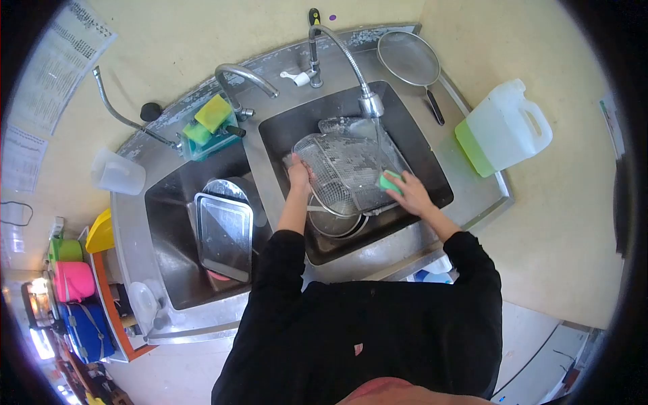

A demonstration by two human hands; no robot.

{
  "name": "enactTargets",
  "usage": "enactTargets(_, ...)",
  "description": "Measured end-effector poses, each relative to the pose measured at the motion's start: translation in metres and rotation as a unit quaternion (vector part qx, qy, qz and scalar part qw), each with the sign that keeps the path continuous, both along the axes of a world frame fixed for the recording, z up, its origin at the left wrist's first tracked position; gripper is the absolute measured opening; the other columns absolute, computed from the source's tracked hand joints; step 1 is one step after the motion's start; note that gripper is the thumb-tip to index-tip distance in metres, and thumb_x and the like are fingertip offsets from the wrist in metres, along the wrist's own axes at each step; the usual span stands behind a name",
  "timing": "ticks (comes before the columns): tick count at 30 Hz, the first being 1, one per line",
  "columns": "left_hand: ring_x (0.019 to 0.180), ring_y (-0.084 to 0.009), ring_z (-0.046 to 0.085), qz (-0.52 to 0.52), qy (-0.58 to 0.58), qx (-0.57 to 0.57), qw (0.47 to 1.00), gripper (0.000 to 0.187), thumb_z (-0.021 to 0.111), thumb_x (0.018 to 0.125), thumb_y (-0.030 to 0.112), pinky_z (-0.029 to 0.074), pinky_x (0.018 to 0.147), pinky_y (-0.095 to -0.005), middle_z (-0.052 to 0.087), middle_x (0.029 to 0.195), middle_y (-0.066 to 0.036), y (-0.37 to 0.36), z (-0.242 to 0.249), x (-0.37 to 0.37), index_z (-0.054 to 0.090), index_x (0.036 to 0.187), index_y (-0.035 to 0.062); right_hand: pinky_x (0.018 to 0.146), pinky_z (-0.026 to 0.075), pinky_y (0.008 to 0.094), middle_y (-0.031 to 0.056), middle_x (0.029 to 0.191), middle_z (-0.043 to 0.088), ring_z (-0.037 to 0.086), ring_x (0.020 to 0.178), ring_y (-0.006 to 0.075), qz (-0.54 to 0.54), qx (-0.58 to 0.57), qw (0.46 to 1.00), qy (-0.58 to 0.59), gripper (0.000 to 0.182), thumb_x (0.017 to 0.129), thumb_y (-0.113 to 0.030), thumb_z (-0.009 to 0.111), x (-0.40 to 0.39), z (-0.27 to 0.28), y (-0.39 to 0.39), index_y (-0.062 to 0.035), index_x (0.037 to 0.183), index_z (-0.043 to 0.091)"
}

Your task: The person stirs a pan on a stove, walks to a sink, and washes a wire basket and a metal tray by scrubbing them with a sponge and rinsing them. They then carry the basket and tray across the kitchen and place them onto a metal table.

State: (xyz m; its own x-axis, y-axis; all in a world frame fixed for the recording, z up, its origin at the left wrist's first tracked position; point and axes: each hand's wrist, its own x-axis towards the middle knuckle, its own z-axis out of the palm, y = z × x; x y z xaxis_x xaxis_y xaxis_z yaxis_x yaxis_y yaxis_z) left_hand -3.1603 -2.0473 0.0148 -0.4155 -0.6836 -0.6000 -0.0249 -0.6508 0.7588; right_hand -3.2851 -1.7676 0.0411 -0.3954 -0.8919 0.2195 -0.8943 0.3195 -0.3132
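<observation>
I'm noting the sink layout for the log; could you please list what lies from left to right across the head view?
Clear measuring jug → metal tray → left hand → wire basket → green sponge under the right hand → plastic jerrycan.

We reach both arms forward in black sleeves, elbows bent. Our left hand [299, 177] is curled shut, fingers clamped in a grip, and our right hand [410, 194] lies palm down, fingers closed and pressing.

Two sink basins [432, 196], three taps [344, 57], one wire basket [344, 172], one jug [503, 128], one strainer [408, 59].
</observation>
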Motion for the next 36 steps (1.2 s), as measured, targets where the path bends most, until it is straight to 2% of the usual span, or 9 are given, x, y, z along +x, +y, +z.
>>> enactTargets(6,0.037,-0.0110,0.036,-0.005,0.031,0.008,0.999,0.046,0.035,0.090,0.047,0.033,0.033,-0.0238,0.038,0.048,0.000,0.006,-0.006,0.003,0.040,0.061,0.0114,0.073,0.042,0.0406,0.0173,0.091,0.047,0.049,0.084,0.0330,0.064,-0.095,0.993,0.000,0.049,0.080,-0.034,0.057,0.052,0.024,-0.037,-0.0198,0.125,0.045)
enactTargets(9,0.037,-0.0110,0.037,0.003,0.044,-0.033,0.999,0.046,0.034,0.091,0.047,0.033,0.034,-0.0239,0.037,0.048,0.000,0.005,0.005,0.012,0.041,0.062,0.0109,0.074,0.042,0.0405,0.0177,0.091,0.049,0.051,0.084,0.0333,-0.087,0.060,0.993,-0.055,0.047,0.080,-0.032,0.057,0.006,-0.007,0.000,-0.0175,0.124,0.045)
enactTargets(12,0.038,-0.0108,0.038,-0.017,0.063,-0.049,0.997,0.047,0.033,0.090,0.048,0.033,0.033,-0.0241,0.036,0.047,0.000,0.015,0.019,0.013,0.040,0.063,0.0107,0.072,0.043,0.0402,0.0178,0.089,0.049,0.052,0.081,0.0336,-0.148,-0.086,0.978,-0.120,0.045,0.081,-0.033,0.055,0.005,0.003,-0.007,-0.0165,0.122,0.047)
enactTargets(18,0.036,-0.0117,0.038,-0.040,0.072,-0.084,0.993,0.049,0.031,0.091,0.048,0.033,0.033,-0.0253,0.036,0.046,-0.001,0.054,0.044,0.003,0.038,0.060,0.0102,0.075,0.042,0.0416,0.0202,0.094,0.050,0.051,0.085,0.0375,0.019,-0.030,0.998,0.056,0.044,0.083,-0.033,0.053,0.039,0.085,-0.085,-0.0148,0.122,0.046)
enactTargets(22,0.034,-0.0122,0.040,-0.109,0.050,-0.200,0.972,0.050,0.029,0.093,0.045,0.034,0.032,-0.0264,0.039,0.045,-0.002,0.061,0.053,0.005,0.043,0.061,0.0078,0.069,0.043,0.0389,0.0153,0.087,0.048,0.052,0.078,0.0319,-0.053,-0.116,0.992,0.015,0.047,0.079,-0.038,0.055,0.001,0.085,-0.117,-0.0188,0.122,0.048)
enactTargets(26,0.040,-0.0107,0.041,-0.105,0.058,-0.218,0.969,0.052,0.030,0.094,0.041,0.035,0.038,-0.0275,0.041,0.048,-0.001,0.064,0.054,0.006,0.046,0.062,0.0039,0.071,0.043,0.0388,0.0134,0.080,0.045,0.050,0.078,0.0305,0.094,-0.086,0.982,0.136,0.048,0.078,-0.034,0.058,0.051,0.100,-0.111,-0.0216,0.123,0.047)
enactTargets(32,0.041,-0.0099,0.038,-0.105,0.042,-0.229,0.967,0.052,0.030,0.094,0.040,0.032,0.040,-0.0278,0.040,0.050,0.001,0.063,0.055,0.013,0.045,0.060,0.0051,0.077,0.043,0.0412,0.0184,0.091,0.051,0.052,0.088,0.0355,-0.091,-0.085,0.992,-0.026,0.044,0.082,-0.037,0.054,0.012,0.098,-0.118,-0.0157,0.120,0.049)
enactTargets(34,0.039,-0.0087,0.038,-0.120,0.081,-0.244,0.959,0.049,0.030,0.094,0.041,0.032,0.037,-0.0249,0.040,0.050,0.002,0.056,0.048,0.025,0.046,0.063,0.0064,0.080,0.042,0.0408,0.0205,0.099,0.052,0.051,0.095,0.0369,-0.196,-0.034,0.970,-0.136,0.044,0.084,-0.039,0.051,-0.027,0.067,-0.101,-0.0105,0.118,0.049)
enactTargets(36,0.039,-0.0075,0.038,-0.125,0.086,-0.237,0.960,0.045,0.031,0.094,0.040,0.033,0.037,-0.0240,0.040,0.051,0.002,0.058,0.049,0.038,0.049,0.072,0.0054,0.082,0.041,0.0401,0.0213,0.098,0.054,0.051,0.096,0.0362,-0.183,-0.106,0.957,-0.198,0.045,0.085,-0.041,0.048,-0.056,0.017,-0.083,-0.0116,0.119,0.047)
